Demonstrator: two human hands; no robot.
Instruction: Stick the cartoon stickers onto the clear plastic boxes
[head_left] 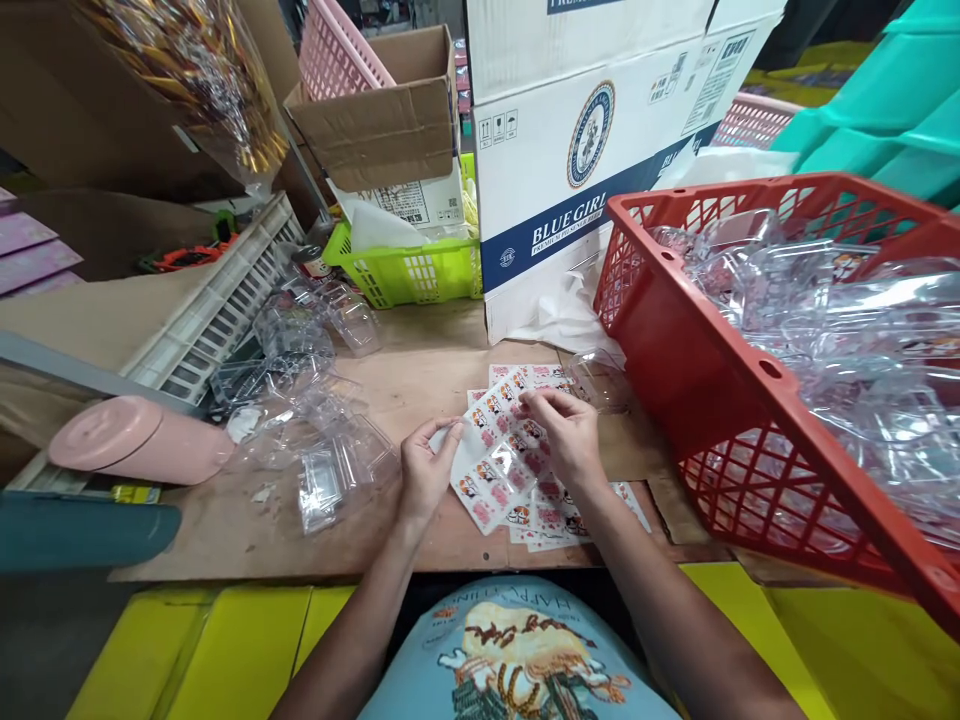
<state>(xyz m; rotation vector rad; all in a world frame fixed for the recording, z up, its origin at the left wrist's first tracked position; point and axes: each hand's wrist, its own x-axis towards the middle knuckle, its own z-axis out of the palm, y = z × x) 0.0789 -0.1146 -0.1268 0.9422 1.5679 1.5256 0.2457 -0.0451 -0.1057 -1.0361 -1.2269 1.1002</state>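
My left hand [429, 470] pinches the left edge of a sticker sheet [487, 425] between thumb and fingers, where a strip of plain white backing shows. The sheet is tilted and printed with rows of small cartoon figures and pink motifs. My right hand [566, 430] is closed with its fingertips at the sheet's upper right edge; whether a single sticker is pinched there is hidden. Under the held sheet lies a loose pile of similar sheets [555, 515]. A clear plastic piece [604, 378] rests just beyond my right hand.
A red basket [750, 390] full of clear plastic pieces stands at the right. Clear plastic cases [322, 485] and a pink bottle [142, 440] lie at the left. A white carton [540, 160] and a lime-green basket [405, 270] are at the back.
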